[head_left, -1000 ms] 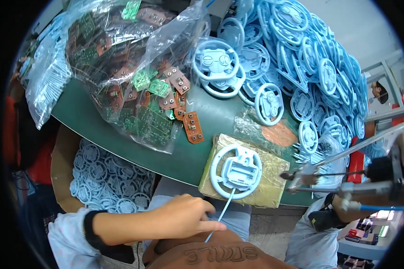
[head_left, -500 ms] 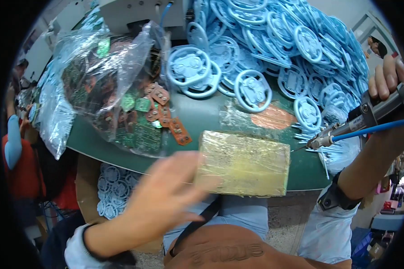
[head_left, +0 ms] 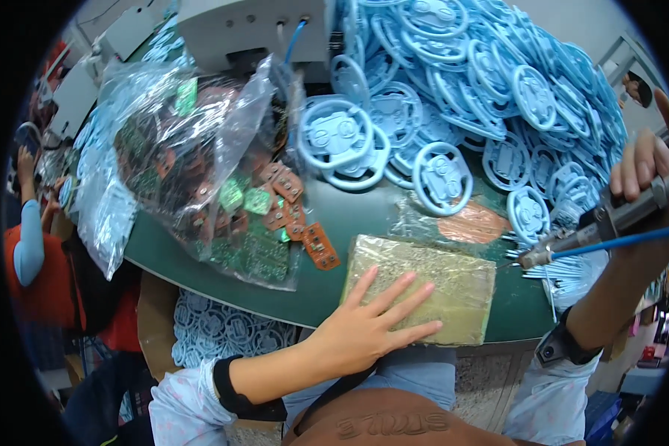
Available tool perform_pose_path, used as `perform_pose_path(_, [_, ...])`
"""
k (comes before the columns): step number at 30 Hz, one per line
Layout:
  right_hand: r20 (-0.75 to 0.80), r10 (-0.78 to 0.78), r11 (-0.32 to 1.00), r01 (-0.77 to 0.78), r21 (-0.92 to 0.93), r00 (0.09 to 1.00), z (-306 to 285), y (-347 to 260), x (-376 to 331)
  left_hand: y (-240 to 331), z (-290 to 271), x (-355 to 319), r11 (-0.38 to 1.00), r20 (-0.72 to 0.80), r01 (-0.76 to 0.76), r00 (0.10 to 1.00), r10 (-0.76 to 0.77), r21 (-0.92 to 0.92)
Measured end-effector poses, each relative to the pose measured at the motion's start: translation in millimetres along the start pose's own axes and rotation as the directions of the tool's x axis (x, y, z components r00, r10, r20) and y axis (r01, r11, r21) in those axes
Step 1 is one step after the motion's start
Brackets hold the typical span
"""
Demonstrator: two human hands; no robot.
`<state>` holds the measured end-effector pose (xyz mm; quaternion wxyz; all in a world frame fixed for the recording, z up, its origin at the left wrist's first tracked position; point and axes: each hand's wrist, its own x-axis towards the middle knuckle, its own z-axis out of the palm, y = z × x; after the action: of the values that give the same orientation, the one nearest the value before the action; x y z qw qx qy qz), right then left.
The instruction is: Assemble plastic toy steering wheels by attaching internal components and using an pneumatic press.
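Observation:
My left hand point(head_left: 360, 327) lies on a yellowish, tape-wrapped rectangular block point(head_left: 457, 282) at the table's front edge, its fingers spread flat across the top. My right hand point(head_left: 641, 165) is wrapped round a silver power screwdriver point(head_left: 624, 221) with a blue hose point(head_left: 613, 242) along it. The tool's thin tip points left, close to the block's right side. Beyond the block is an orange-brown patch point(head_left: 476, 223) on the table. Light-blue steering-wheel-shaped plastic parts point(head_left: 442, 178) lie behind it.
A high heap of the blue wheel parts point(head_left: 535, 97) fills the back right. At left, a clear plastic bag point(head_left: 201, 126) spills orange circuit boards point(head_left: 320, 245). Thin blue sticks point(head_left: 565, 267) lie right of the block. Below the table stands a box of blue parts point(head_left: 230, 327). Another person point(head_left: 41, 260) sits far left.
My left hand, blurred over the block's left edge before, has moved right and now rests flat on its top. My right hand keeps hold of the screwdriver. The whole view has shifted slightly.

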<state>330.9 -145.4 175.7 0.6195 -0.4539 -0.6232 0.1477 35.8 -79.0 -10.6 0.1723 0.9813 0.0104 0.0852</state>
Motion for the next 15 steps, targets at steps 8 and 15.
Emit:
perform_pose_path(8, [-0.169, -0.025, 0.971, -0.016, -0.239, 0.985, -11, 11, 14, -54, -73, -13, 0.945, -0.079, 0.219, 0.975, -0.206, 0.243])
perform_pose_path(15, [-0.153, -0.008, 0.92, -0.053, -0.388, 0.988, -43, -8, 32, -68, -66, -11, 0.981, -0.1, 0.12, 0.989, -0.105, 0.154])
